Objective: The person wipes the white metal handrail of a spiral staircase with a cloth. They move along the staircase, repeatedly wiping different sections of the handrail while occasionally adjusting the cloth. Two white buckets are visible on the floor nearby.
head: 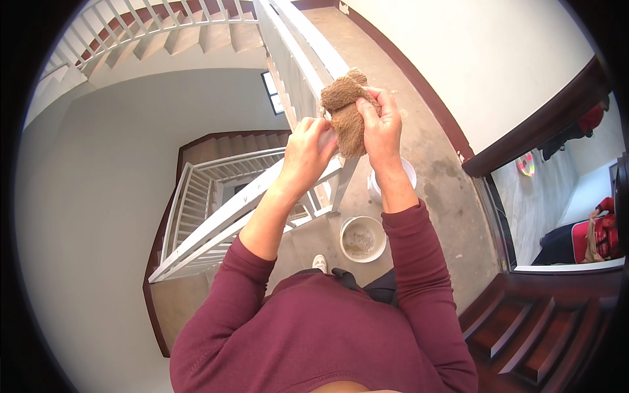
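A brown fleecy cloth (350, 120) is bunched over the white metal handrail (322, 49) at the corner of the stair railing. My right hand (382, 123) pinches the cloth from its right side, thumb on top. On the other side my left hand (308, 152) has its fingers curled close against the cloth's left edge. Something pale shows between its thumb and fingers, but I cannot tell whether it is held or is part of the rail. Below my arms, a white bucket (344, 223) of cloudy, frothy water stands on the floor.
A second white bucket (410, 172) is partly behind my right forearm. Stairs (196, 37) rise at the upper left; a stairwell drops beyond the lower railing (216, 231). At right are an open dark wooden door (535, 334) and a person in red (585, 240) inside the doorway.
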The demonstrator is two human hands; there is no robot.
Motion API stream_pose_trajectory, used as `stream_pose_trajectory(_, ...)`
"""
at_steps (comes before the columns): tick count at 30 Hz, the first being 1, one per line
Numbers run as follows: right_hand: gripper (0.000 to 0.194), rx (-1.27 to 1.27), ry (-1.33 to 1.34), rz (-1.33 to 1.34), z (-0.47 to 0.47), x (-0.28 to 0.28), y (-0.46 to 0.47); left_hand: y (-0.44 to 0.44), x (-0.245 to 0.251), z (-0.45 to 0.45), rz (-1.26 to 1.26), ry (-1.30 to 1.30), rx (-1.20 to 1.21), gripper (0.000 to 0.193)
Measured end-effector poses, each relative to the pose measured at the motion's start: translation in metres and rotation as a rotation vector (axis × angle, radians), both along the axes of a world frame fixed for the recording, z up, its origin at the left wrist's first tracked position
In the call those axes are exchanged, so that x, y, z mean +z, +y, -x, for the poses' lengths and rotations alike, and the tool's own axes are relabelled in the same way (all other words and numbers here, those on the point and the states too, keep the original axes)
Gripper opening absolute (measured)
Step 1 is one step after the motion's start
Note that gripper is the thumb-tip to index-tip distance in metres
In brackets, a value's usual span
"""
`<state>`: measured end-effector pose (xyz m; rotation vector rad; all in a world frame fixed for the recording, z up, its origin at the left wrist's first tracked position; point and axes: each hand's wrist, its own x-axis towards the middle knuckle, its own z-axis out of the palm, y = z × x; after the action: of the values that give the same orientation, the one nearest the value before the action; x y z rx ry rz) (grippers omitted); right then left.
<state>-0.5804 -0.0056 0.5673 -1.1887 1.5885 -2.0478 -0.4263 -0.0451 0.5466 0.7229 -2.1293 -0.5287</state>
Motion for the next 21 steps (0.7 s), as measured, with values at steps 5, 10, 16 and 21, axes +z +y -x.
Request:
stream_pose_trajectory(5,0.017,-0.078,0.095,-0.089,0.008,0.005,-0.006,0.001,-0.003,0.001,0.01,0.029,-0.004,0.03)
stream_pose_trajectory(10,0.015,0.005,0.118,-0.197,0.023,0.019,-0.012,0.006,-0.006,0.007,0.002,0.067,0.007,0.035)
stream_pose_trajectory(16,0.022,0.116,-0.29,-0.067,0.02,0.016,-0.009,0.003,-0.01,0.016,0.002,0.016,0.056,0.052)
stream_pose_trajectory(21,0.034,0.139,-0.971,0.088,0.04,-0.003,0.001,-0.004,-0.015,0.025,-0.008,0.001,0.076,0.059)
